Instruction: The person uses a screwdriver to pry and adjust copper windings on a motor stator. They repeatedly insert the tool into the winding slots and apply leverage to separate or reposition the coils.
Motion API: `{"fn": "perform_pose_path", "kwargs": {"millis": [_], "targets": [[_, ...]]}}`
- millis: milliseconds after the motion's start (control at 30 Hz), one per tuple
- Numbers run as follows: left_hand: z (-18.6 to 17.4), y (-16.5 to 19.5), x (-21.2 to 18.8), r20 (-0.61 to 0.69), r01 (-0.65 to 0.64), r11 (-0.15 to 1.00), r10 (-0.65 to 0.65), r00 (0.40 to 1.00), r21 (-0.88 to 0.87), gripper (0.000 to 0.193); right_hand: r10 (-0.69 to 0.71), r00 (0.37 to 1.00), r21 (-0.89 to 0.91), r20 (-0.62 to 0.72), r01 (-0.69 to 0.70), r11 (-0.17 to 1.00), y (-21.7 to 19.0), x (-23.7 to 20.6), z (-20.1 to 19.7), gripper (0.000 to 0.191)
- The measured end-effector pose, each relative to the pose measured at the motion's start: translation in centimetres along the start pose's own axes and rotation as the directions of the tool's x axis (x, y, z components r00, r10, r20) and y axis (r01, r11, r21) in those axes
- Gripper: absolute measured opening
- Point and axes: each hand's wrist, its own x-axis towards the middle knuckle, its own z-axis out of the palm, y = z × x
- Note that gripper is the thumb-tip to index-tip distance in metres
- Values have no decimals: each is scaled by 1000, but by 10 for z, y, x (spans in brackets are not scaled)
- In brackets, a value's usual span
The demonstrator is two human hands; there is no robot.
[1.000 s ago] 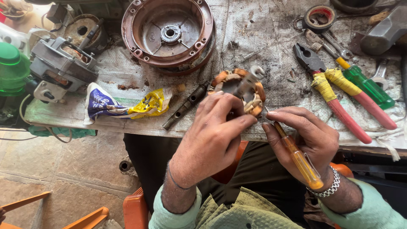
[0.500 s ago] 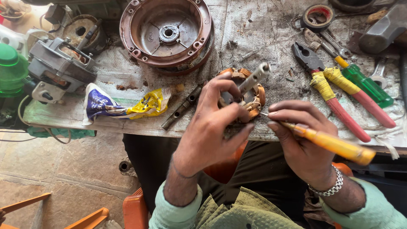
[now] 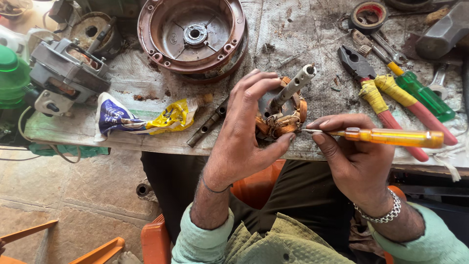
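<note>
My left hand [image 3: 246,132] grips a small motor stator [image 3: 283,115] with copper windings and a metal shaft sticking up, held just above the near edge of the workbench [image 3: 303,34]. My right hand [image 3: 354,156] holds a screwdriver [image 3: 391,137] with a clear orange-yellow handle, lying nearly level. Its thin metal tip points left and touches the windings on the stator's right side. My thumb and fingers pinch the shaft end of the handle.
A round brown motor housing [image 3: 193,34] sits at the back. Pliers with red-yellow handles [image 3: 383,105], a green-handled screwdriver [image 3: 420,93], tape roll [image 3: 367,14], crumpled blue-yellow wrapper [image 3: 146,120], small metal bar [image 3: 207,128] and a grey motor [image 3: 66,76] lie around. An orange stool [image 3: 151,239] is under me.
The stator has turned so its shaft points up and right. The screwdriver swung from pointing down toward me to lying level, tip against the windings.
</note>
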Motion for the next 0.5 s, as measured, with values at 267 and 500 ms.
{"fn": "perform_pose_path", "kwargs": {"millis": [267,500], "targets": [[-7,-2,-3,62,-17,1000,18,998,-7,75,-11,1000,-4,4,11,1000,0,-2,0,23],[-7,0,-3,59,-9,1000,10,998,-9,74,6,1000,16,9,-6,1000,1,-3,0,24]]}}
